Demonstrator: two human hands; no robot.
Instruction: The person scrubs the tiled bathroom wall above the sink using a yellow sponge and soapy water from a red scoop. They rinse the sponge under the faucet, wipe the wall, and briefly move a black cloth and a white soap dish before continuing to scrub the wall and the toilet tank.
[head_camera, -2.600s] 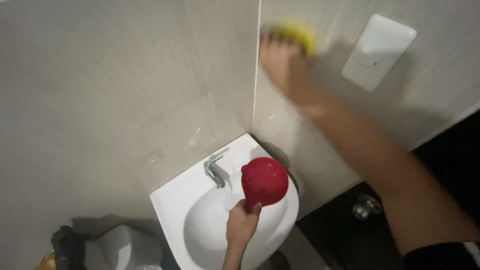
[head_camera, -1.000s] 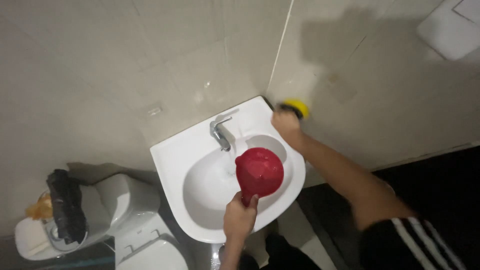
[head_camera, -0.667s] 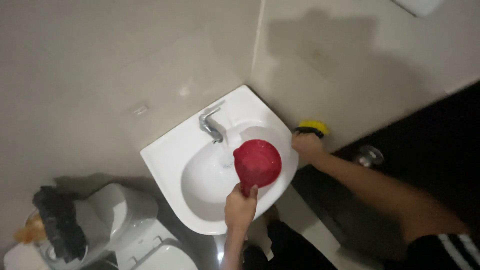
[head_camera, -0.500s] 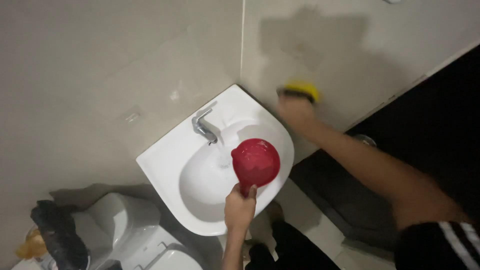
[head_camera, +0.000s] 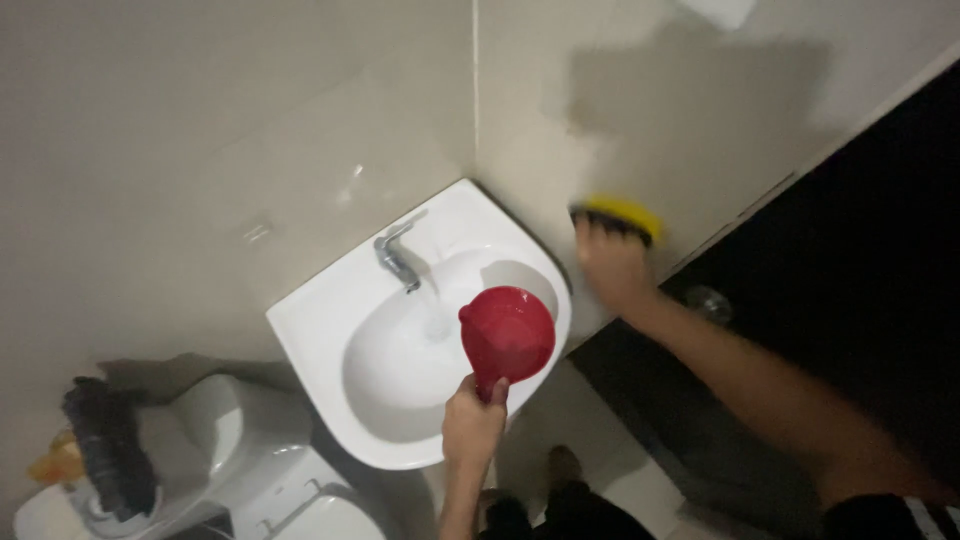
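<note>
A: What does the left hand (head_camera: 474, 424) hold?

B: It is clenched round the handle of a red scoop (head_camera: 507, 335), a round plastic dipper. The scoop hangs over the right part of the white washbasin (head_camera: 330, 315), its bowl above the basin's inner hollow and clear of the rim.

A: And the right hand (head_camera: 612, 266)?

B: It reaches out to the wall tiles (head_camera: 690, 130) just right of the washbasin and presses a yellow scrub brush (head_camera: 620, 215) against them, fingers wrapped over the brush's back. The brush sits on the tile a little above the level of the basin's right edge, apart from the basin itself. A darker, wet-looking patch spreads over the tiles above the brush.

A: Anything running in the basin?

B: Water falls from the chrome tap (head_camera: 395, 257) at the back of the washbasin into the hollow, just left of the scoop.

A: What else stands near the washbasin?

B: A white toilet (head_camera: 215, 440) sits to its lower left, with a black brush-like thing (head_camera: 105, 450) lying on the toilet's far left side; what it is exactly cannot be told. Right of the basin, beyond the tiled wall, lies a dark floor (head_camera: 860, 300).
</note>
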